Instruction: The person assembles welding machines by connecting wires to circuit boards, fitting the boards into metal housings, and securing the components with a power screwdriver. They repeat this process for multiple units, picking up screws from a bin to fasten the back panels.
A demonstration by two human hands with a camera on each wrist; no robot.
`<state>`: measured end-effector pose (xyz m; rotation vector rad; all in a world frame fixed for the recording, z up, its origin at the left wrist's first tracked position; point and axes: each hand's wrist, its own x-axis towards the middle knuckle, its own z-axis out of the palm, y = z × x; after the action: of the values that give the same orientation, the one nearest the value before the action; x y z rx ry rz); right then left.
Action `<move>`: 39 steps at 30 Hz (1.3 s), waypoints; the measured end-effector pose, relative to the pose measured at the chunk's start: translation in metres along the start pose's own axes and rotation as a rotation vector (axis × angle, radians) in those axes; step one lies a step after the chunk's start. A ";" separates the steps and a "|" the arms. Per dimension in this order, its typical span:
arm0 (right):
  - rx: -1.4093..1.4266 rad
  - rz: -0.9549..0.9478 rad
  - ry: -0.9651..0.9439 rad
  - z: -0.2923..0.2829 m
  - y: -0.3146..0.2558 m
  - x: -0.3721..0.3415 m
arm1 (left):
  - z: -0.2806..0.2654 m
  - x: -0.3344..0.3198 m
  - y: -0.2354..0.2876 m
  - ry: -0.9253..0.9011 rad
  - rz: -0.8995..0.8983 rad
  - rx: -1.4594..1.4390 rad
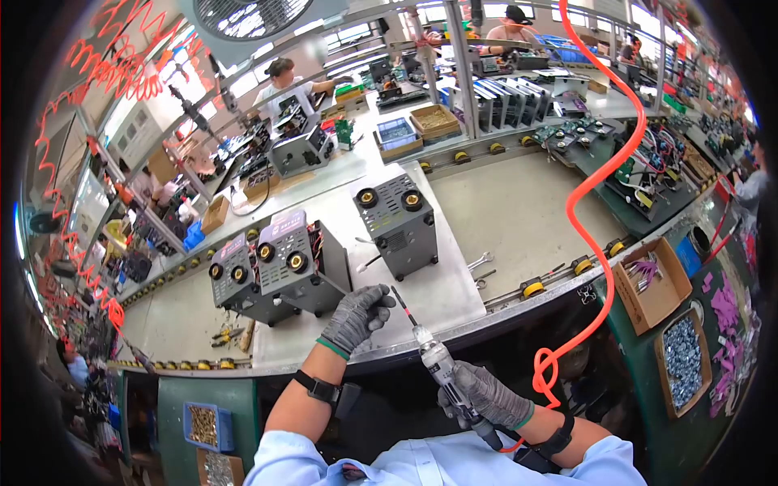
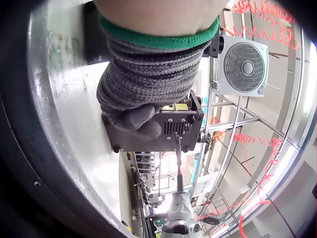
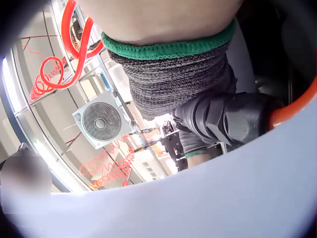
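Observation:
My right hand (image 1: 492, 395), in a grey knit glove, grips a pneumatic screwdriver (image 1: 438, 362) with a clear front sleeve. Its long bit (image 1: 403, 305) points up and away, the tip beside the left hand's fingers. The gloved left hand (image 1: 356, 318) has curled fingers over the bench edge; whatever lies inside them is hidden. Beyond it stands a dark grey metal case (image 1: 403, 235) with two brass-centred sockets on top. Two similar cases (image 1: 328, 263) sit to its left. In the left wrist view, the left hand (image 2: 153, 94) overlaps a vented case panel (image 2: 171, 130).
A red air hose (image 1: 589, 194) hangs down on the right. Wrenches (image 1: 482, 261) lie on the bench beyond the white board (image 1: 454, 304). Cardboard boxes (image 1: 666, 301) and a tray of screws (image 1: 682, 356) stand at right, a blue bin (image 1: 204, 425) at lower left. Other people work behind.

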<state>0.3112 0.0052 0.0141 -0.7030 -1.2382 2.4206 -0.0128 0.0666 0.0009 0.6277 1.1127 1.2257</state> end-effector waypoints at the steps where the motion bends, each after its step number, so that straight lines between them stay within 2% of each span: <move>1: -0.007 0.014 0.002 -0.001 0.000 -0.001 | -0.001 -0.003 0.001 -0.007 0.019 0.030; 7: -0.071 0.012 -0.035 -0.008 0.007 -0.002 | -0.005 -0.008 -0.012 0.033 -0.088 -0.088; 9: -0.052 0.024 -0.046 -0.010 0.011 -0.003 | -0.008 -0.006 -0.012 -0.038 -0.131 -0.274; 13: -0.041 0.035 -0.035 -0.014 0.015 -0.003 | 0.007 -0.018 -0.005 -0.021 -0.071 -0.241; 15: -0.052 0.038 -0.028 -0.013 0.016 -0.003 | 0.010 -0.020 -0.004 -0.007 -0.006 -0.135; 21: -0.091 0.034 -0.016 -0.014 0.014 0.000 | 0.000 -0.010 -0.007 -0.117 -0.101 -0.304; 25: -0.129 0.037 -0.020 -0.014 0.009 0.002 | 0.012 -0.012 -0.004 -0.064 -0.104 -0.286; 31: -0.096 0.009 -0.020 -0.013 0.007 0.007 | 0.028 -0.014 -0.005 -0.062 -0.128 -0.407; 37: -0.161 0.023 0.003 -0.015 0.006 0.012 | 0.039 -0.016 -0.009 0.032 -0.043 -0.380; 38: -0.158 0.019 0.006 -0.017 0.007 0.012 | 0.044 -0.018 -0.008 0.097 0.059 -0.258; 39: 0.064 0.095 -0.072 -0.020 0.009 0.012 | 0.050 -0.019 -0.006 0.161 0.161 -0.135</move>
<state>0.3120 0.0195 -0.0072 -0.6760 -1.1729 2.5714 0.0361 0.0554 0.0206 0.5306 1.1177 1.4987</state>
